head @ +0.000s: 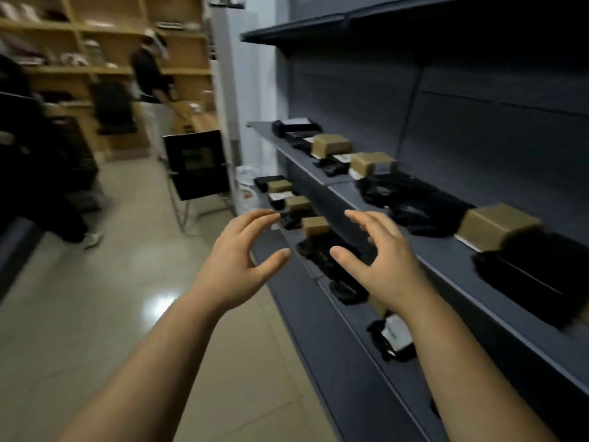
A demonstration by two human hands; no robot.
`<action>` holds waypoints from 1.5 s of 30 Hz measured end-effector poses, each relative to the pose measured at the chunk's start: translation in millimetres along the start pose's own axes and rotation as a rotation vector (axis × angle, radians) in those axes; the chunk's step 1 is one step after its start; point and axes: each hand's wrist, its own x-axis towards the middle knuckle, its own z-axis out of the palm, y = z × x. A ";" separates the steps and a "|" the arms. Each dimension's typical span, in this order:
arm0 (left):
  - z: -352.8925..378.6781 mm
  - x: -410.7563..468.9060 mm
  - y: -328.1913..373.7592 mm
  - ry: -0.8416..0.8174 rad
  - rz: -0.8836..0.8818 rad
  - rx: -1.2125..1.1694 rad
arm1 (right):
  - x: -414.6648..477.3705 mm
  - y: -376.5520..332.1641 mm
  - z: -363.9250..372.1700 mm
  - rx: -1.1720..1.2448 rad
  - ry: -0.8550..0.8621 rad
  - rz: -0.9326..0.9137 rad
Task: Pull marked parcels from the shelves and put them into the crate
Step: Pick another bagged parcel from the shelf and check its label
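Dark grey shelves [452, 272] run along the right, holding brown cardboard parcels and black bagged parcels. My left hand [239, 263] and my right hand [379, 260] hover empty in front of the lower shelf, fingers spread and relaxed, palms facing each other. Between and just beyond them lie a small brown box [315, 225] and a black bag parcel [328, 253] on the lower shelf. A larger brown box [494, 226] sits on the middle shelf to the right. A black bag with a white label [393, 338] lies near my right forearm. No crate is in view.
A black folding chair [197, 164] stands in the aisle ahead. A person [149, 71] stands by wooden shelving [105, 33] at the back left. A dark counter edge [19, 244] lies at the left. The tiled floor [105, 314] stretches between.
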 end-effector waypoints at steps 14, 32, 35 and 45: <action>-117.7 21.3 -214.1 0.234 -0.315 0.186 | 208.1 -74.3 230.3 0.127 -0.262 -0.319; -101.5 296.1 -466.7 0.103 -0.127 0.119 | 503.0 -23.3 353.0 0.071 -0.060 -0.175; -92.9 352.6 -498.3 0.088 -0.096 0.122 | 559.7 -5.1 364.7 0.077 -0.051 -0.152; -79.2 474.3 -639.3 0.088 -0.066 0.123 | 721.4 19.5 445.1 0.049 -0.076 -0.145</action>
